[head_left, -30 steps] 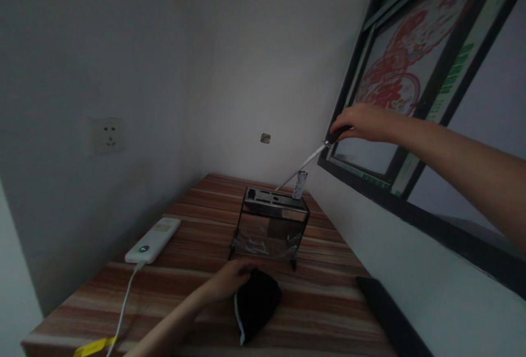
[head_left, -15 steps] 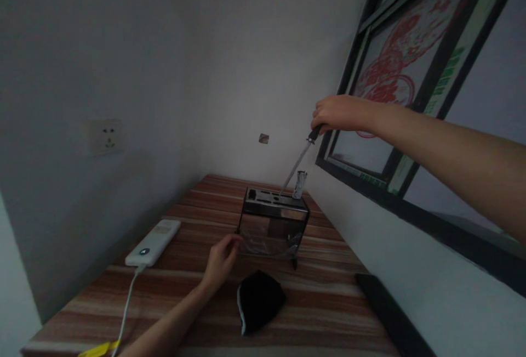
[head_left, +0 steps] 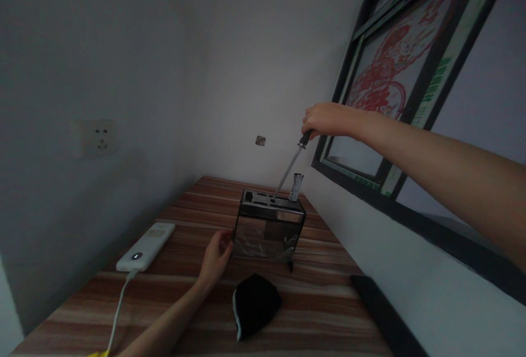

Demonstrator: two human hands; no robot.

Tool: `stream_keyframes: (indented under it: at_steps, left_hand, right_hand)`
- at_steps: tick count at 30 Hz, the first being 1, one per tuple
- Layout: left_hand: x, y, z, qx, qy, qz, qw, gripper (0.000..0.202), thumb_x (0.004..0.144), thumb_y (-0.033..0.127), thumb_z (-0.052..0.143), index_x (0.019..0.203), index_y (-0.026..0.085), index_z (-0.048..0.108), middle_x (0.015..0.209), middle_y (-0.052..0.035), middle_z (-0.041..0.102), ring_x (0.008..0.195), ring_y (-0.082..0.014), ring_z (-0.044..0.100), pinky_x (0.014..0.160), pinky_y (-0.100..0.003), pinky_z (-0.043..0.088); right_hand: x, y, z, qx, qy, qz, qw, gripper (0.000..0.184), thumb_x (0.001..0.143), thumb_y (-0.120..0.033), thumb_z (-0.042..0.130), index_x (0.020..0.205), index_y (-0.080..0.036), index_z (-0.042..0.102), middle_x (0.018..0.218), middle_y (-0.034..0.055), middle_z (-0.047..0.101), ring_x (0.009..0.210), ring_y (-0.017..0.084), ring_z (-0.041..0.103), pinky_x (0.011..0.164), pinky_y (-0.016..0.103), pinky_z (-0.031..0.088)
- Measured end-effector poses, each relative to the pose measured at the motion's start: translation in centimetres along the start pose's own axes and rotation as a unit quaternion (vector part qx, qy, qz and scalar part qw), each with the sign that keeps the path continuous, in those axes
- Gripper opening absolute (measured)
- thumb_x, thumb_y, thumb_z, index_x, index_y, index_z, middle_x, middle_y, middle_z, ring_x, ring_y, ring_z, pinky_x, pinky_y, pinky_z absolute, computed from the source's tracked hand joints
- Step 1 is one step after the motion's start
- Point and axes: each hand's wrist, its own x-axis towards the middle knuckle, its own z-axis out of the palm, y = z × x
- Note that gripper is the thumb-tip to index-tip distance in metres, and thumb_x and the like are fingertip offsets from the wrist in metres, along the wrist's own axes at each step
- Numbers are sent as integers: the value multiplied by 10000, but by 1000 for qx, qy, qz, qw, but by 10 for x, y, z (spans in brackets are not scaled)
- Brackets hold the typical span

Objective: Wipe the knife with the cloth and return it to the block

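A knife block [head_left: 269, 233] with a dark slotted top and a see-through front stands on the wooden table. My right hand [head_left: 324, 120] is closed round the black handle of a sharpening steel [head_left: 287, 171], which slants down to the left. The rod's tip meets the block's top at a round hole; how deep it goes I cannot tell. At the block's left edge, my left hand [head_left: 217, 253] has its bent fingers and thumb against the side. A patterned silvery handle [head_left: 296, 187] rises from the right end of the block's top.
In front of the block lies a black cloth item [head_left: 257, 306] with a pale edge. A white power bank [head_left: 146, 246] with a white cable is on the left. Along the right wall rests a long black object [head_left: 384, 313]. A framed window [head_left: 394, 77] covers the right wall.
The sharpening steel and my right hand have shifted slightly left and down, with the tip at the round hole. My left hand has closed in on the block's left side. The view has shifted slightly.
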Motion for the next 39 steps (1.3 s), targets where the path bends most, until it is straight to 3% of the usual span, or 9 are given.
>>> stream_keyframes:
  at_steps: [10,15,21,27,39]
  left_hand:
    - [0,-1,2,13,1,0,1000,252,796,320,519,998,179,573,980,-83,648,929,-232,617,836,-385,486]
    - [0,0,1,11,-3,4,1000,263,792,328,509,992,168,571,958,-93,647,908,-238,623,809,-388,500]
    - [1,-2,1,17,-2,14,1000,251,768,285,520,986,171,573,935,-80,647,885,-235,624,828,-397,494]
    - [1,-4,3,2,5,10,1000,252,745,255,535,985,190,574,919,-60,645,874,-225,622,841,-391,490]
    - [0,-9,2,24,-16,12,1000,266,762,204,512,1024,180,553,964,-63,622,898,-204,606,832,-352,477]
  right_hand:
    - [7,-4,-1,-5,-2,-21,1000,110,821,-269,699,913,-218,732,810,31,719,774,197,636,602,281,334]
    - [15,-15,-1,-24,-2,-1,1000,111,803,-285,716,907,-249,735,840,25,724,762,188,634,609,282,335]
    - [26,-30,4,-28,18,-29,999,58,815,-282,699,852,-253,733,793,13,711,767,180,619,612,280,320]
    - [33,-50,17,-19,78,-69,994,74,844,-189,670,780,-210,700,776,18,695,799,183,588,627,300,279]
    - [38,-105,56,27,124,-95,987,97,900,-123,582,856,-189,638,811,24,699,855,199,550,664,307,269]
